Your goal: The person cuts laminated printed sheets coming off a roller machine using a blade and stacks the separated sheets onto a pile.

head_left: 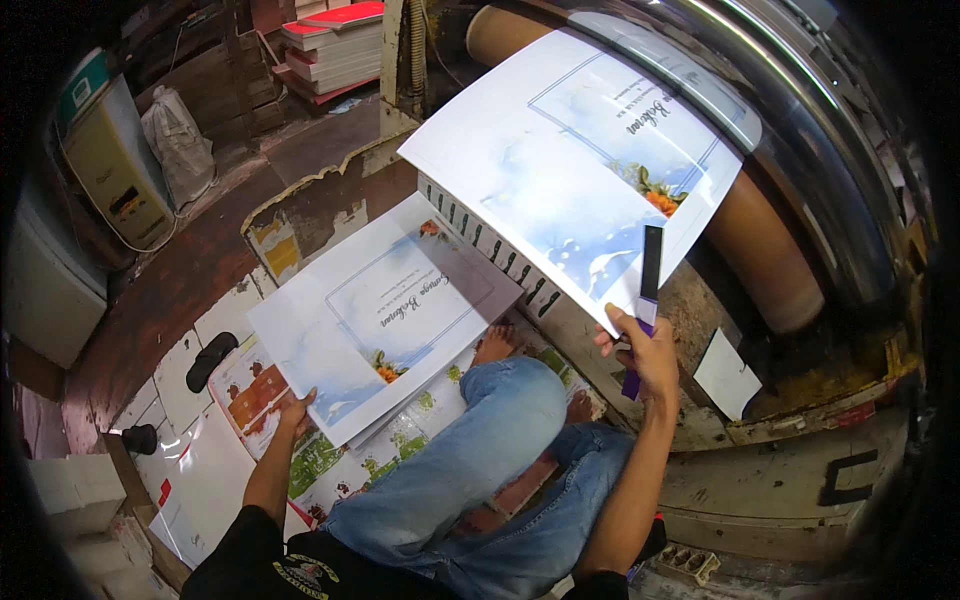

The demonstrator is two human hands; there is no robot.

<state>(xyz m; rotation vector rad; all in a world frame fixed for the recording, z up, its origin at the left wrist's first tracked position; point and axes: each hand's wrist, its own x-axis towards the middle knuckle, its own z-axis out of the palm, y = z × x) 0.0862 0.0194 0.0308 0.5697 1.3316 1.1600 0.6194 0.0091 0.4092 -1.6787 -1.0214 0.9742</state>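
Observation:
My left hand [293, 415] grips the near left corner of a printed sheet [300, 310], thumb on top. This white sheet bears blue watercolour, a frame, lettering and orange flowers, and lies beside my bent knee. At the machine, my right hand [645, 350] pinches the near corner of a similar printed sheet [490, 150], which is glossy and curved. The same hand holds a cutter knife [651, 265] with a dark blade and purple handle, blade pointing up. The far end of that sheet runs onto the machine's shiny roller [800, 110].
Below the rollers is a brown roll [770, 250]; a white scrap [727, 375] lies on the machine's ledge. Colourful printed sheets [400, 435] lie under my legs. Black sandals [211, 362] rest on pale tiles to the left. Red-topped stacks [335, 45] stand behind.

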